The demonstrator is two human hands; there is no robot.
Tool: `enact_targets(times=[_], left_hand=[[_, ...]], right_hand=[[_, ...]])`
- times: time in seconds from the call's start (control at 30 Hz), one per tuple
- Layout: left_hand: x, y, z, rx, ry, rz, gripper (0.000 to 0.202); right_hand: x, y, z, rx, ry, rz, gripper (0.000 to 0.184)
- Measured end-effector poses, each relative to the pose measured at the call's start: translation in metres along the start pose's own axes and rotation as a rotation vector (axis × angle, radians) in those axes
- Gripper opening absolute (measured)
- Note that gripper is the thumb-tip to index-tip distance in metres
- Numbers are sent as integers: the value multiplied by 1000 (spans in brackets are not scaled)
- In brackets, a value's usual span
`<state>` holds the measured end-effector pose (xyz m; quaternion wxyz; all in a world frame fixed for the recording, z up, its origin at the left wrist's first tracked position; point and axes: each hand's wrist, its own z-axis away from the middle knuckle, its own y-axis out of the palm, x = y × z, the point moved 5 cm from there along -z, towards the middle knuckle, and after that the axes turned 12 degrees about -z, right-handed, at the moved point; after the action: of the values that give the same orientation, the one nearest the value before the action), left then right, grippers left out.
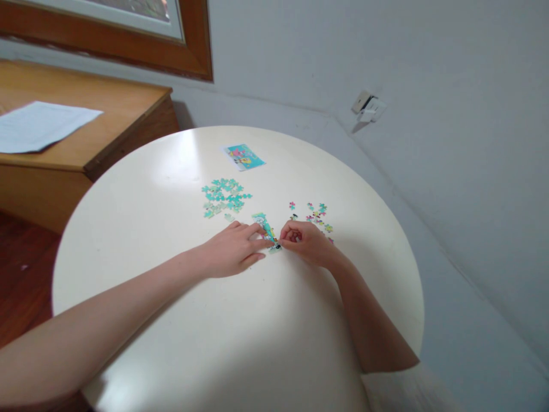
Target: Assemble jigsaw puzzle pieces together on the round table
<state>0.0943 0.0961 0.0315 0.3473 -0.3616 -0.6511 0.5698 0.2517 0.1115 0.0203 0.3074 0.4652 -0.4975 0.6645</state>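
Observation:
A narrow, partly joined jigsaw puzzle (262, 221) lies near the middle of the round white table. My left hand (235, 249) rests over its left side, fingers spread and fingertips on the joined pieces. At the puzzle's lower right edge is my right hand (305, 242), thumb and forefinger pinched together. A puzzle piece seems to be at those fingertips, but it is too small to make out clearly. Loose teal puzzle pieces (225, 195) are heaped beyond my left hand. Several multicoloured puzzle pieces (317, 215) are scattered just past my right hand.
The white table (171, 337) has a curved edge. A small picture card (245, 157) lies toward its far side. To the left stands a wooden desk (124, 109) with white paper (45, 125) on it. A wall socket (369, 107) is on the wall at right.

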Motion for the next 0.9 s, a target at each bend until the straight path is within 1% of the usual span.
enact_targets(times=[0.13,0.37,0.7,0.9], left_hand=[[0,-1,0,-14,2,9,34],[1,1,0,-6,4,14,35],[1,2,0,-16,5,14,34],[1,1,0,-2,3,14,34]], right_hand=[[3,0,1,10,-1,25,4],[5,0,1,32,-26,52,5],[8,0,2,29,-25,54,7],[9,0,3,41,-16,60,7]])
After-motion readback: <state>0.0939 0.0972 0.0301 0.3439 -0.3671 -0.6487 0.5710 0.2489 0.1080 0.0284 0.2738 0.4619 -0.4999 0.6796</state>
